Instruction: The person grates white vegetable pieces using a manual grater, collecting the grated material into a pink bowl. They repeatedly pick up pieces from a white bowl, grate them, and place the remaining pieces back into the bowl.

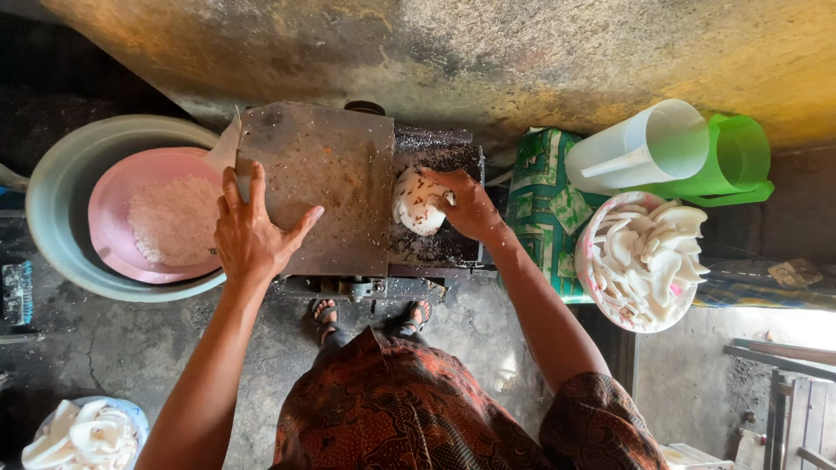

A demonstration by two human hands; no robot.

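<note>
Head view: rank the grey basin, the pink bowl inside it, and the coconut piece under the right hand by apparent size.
1. Grey basin, largest.
2. Pink bowl, sitting inside it.
3. Coconut piece, smallest, pressed by the right hand; partly covered, so its full size is unsure.

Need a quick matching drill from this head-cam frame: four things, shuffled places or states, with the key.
Things:
1. left hand
2. right hand
3. pink basin
4. green jug

Places or states:
A. lying on its side, far right
B. flat on the metal cover
C. holding grated white shreds
D. pressing a white coconut piece

Pairs: 1-B, 2-D, 3-C, 4-A
</note>
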